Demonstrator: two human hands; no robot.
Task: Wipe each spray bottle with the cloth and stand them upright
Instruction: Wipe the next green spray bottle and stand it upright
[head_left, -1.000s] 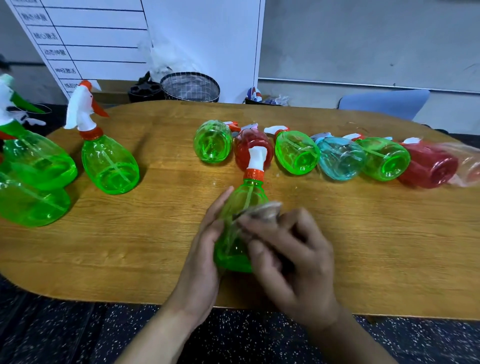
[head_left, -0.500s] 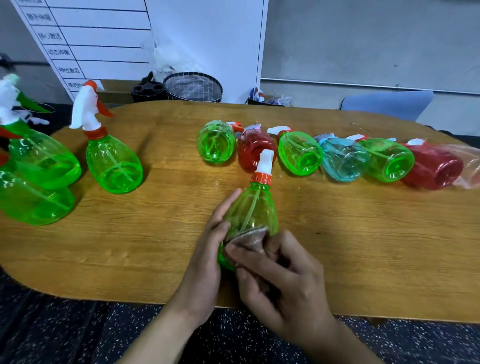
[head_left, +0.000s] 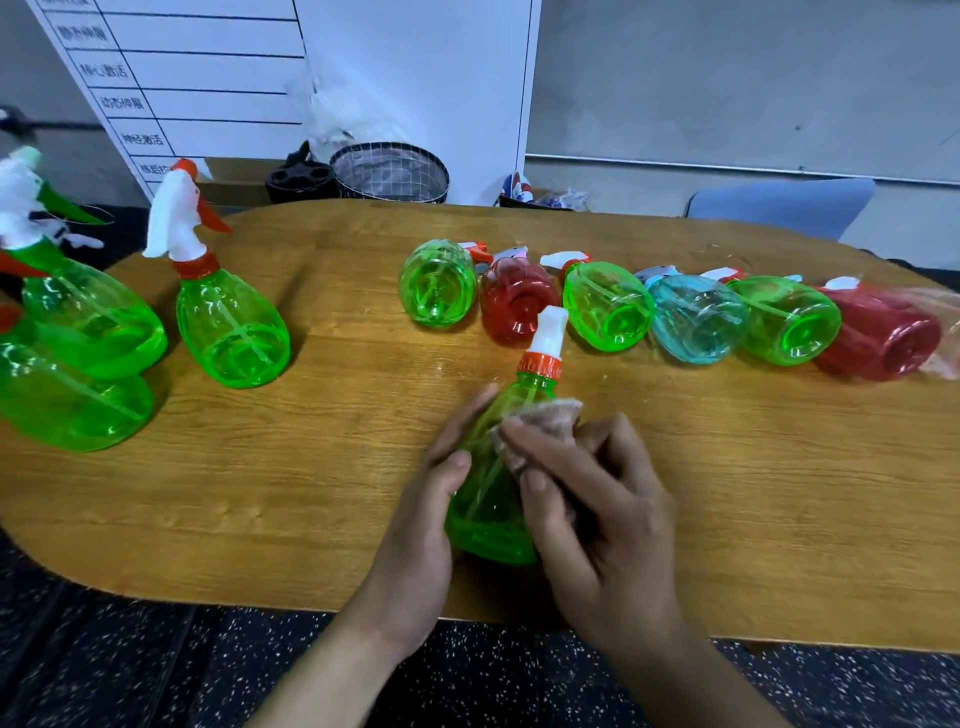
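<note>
1. The fingers (head_left: 540, 457) of the right hand (head_left: 597, 519) are curling round a small cloth (head_left: 550, 415), pinching it against the shoulder of a green bottle (head_left: 488, 499) in the lower middle of the frame.
2. The left hand (head_left: 421, 525) is steadying that bottle from the left, fingers laid fairly straight along its side, thumb hidden behind it.
3. The bottle is leaning with its white nozzle (head_left: 548, 332) pointing up-frame; whether its base is resting on the table (head_left: 311, 467) I cannot tell.
4. Risk, as I judge it: the smooth, rounded plastic is looking slippery, so a hard rub could be twisting it out of the light left-hand hold and knocking it into the row behind.
5. That row of lying bottles (head_left: 675, 322), green, red and blue, is sitting across the upper middle and right; being round, they could roll if bumped.
6. Upright bottles (head_left: 228, 327) are standing at the left.
7. The bottles are clear, glossy and egg-shaped; the cloth is looking soft and pale; the table is grained wood.
</note>
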